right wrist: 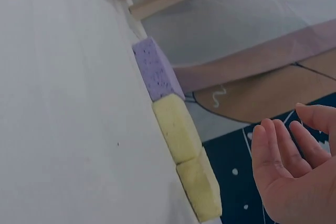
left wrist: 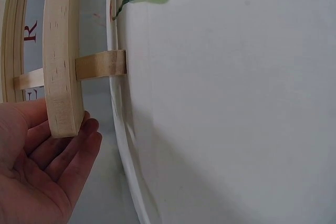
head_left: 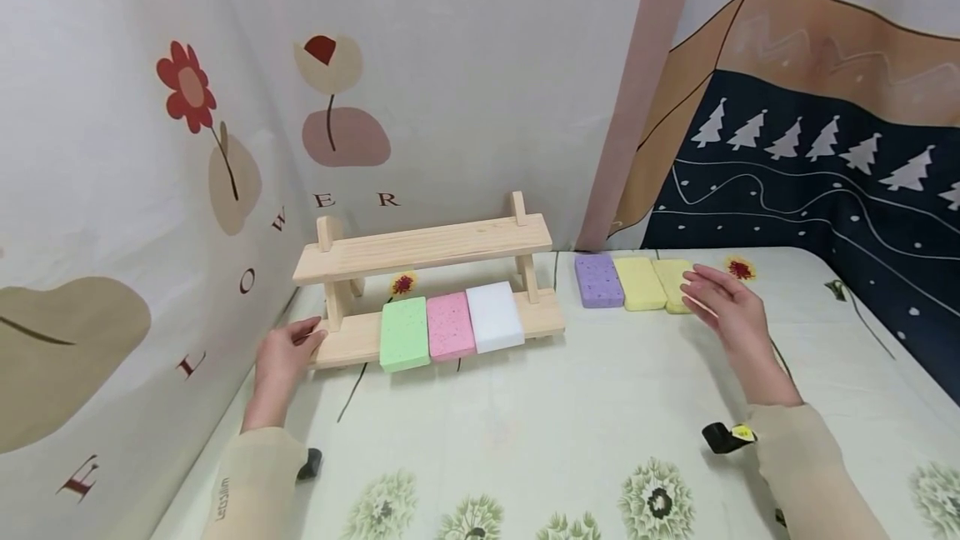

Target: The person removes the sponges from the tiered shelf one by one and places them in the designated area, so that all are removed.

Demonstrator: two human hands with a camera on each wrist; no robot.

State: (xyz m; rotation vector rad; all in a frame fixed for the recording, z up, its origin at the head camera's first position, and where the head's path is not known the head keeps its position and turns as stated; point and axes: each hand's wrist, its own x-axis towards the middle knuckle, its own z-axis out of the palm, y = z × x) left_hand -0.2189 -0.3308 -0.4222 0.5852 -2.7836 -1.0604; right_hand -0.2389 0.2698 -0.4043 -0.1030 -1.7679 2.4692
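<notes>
A two-tier wooden shelf (head_left: 423, 247) stands near the back of the table. My left hand (head_left: 279, 365) holds the left end of its lower board (head_left: 347, 342); in the left wrist view the thumb and fingers lie around the board end (left wrist: 64, 121). Side by side on that board rest a green sponge (head_left: 405, 334), a pink sponge (head_left: 451, 327) and a white sponge (head_left: 495, 317). To the right of the shelf, a purple sponge (head_left: 599, 282) and two yellow sponges (head_left: 640, 284) form a row. My right hand (head_left: 735, 319), fingers loosely bent and holding nothing, hovers beside the rightmost yellow sponge (right wrist: 202, 190).
Printed cloth (head_left: 480, 65) hangs behind and to the left of the table, with a dark tree-patterned panel (head_left: 810, 190) at the right. A pale flower-print cloth (head_left: 540, 423) covers the table. Black wrist devices (head_left: 726, 438) sit at both sleeves.
</notes>
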